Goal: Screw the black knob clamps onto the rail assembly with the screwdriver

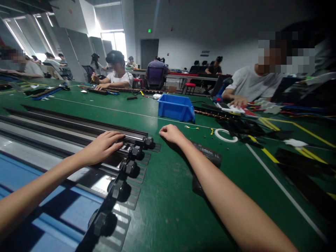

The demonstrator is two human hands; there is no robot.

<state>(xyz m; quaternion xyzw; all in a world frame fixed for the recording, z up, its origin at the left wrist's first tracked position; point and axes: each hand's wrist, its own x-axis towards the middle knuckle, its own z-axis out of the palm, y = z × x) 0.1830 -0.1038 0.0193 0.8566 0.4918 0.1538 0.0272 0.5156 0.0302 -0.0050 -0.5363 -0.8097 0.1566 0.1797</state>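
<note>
Several long metal profiles with black edges (pixel 65 126) lie side by side on the left, each ending in a black cable gland (pixel 130 168) and a flat slotted tab (pixel 136 175). My left hand (pixel 107 145) rests flat across the farther profiles near their ends, with its fingers stretched out. Just beyond the tip of the farthest gland is my right hand (pixel 171 133), low over the green tabletop, with thumb and fingers curled together. Whatever may be between those fingertips is too small to make out. Partly behind my right forearm lies a dark cylindrical object (pixel 210 155).
Ahead stands a blue plastic bin (pixel 172 106). Right of it lie a short yellow-green wire (pixel 191 127), a white ring-shaped coil (pixel 226 135) and dark parts. A person (pixel 262 80) sits at the right, beside a blue power drill (pixel 223 90); another person (pixel 118 71) works across the table.
</note>
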